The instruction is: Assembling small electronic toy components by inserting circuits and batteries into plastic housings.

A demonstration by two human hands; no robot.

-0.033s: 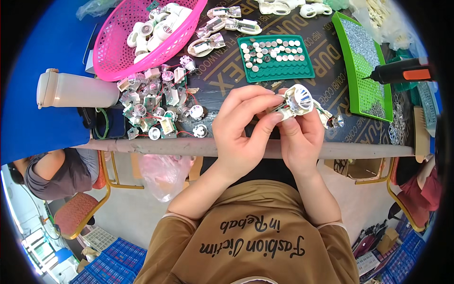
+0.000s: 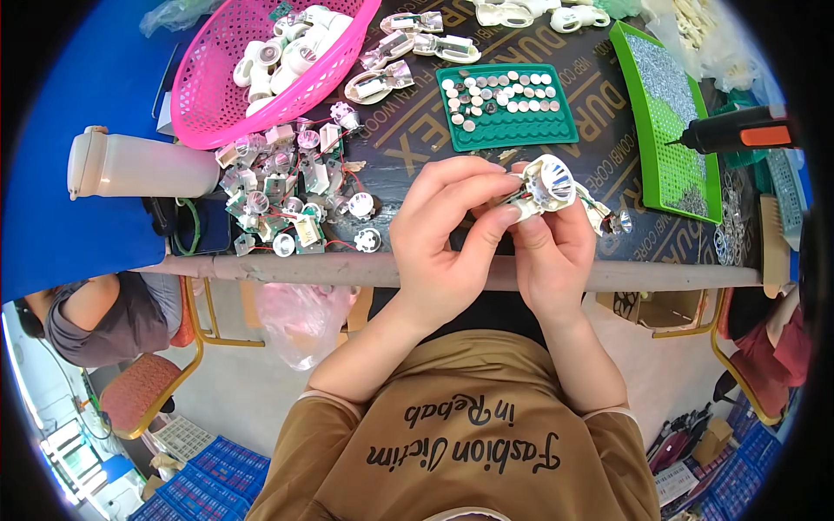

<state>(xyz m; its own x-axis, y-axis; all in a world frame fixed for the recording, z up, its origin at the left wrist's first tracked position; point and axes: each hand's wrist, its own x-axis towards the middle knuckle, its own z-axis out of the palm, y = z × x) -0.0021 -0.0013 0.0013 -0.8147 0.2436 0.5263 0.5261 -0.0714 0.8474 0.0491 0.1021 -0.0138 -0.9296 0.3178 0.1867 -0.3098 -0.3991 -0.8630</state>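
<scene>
Between my two hands is a small white flashlight [image 2: 551, 184], its round silver reflector facing up and to the right. My left hand [image 2: 452, 230] pinches its body from the left, thumb and fingers closed on the inner parts. From the right and below, my right hand [image 2: 556, 252] grips it near the reflector, thumb against the housing. Most of the body is hidden by my fingers. Just right of my right hand lies another opened flashlight half [image 2: 599, 213] with a clear lens. Beyond my hands sits a green tray [image 2: 512, 135] of round metal button cells.
Left of my hands lies a heap of wired circuit boards with reflectors [image 2: 282, 187]. Behind it stands a pink basket [image 2: 204, 122] of white flashlights. At the right are a green tray of small metal pieces [image 2: 647, 165] and a black-orange electric screwdriver [image 2: 738, 133]. A lidded cup [image 2: 143, 163] lies left.
</scene>
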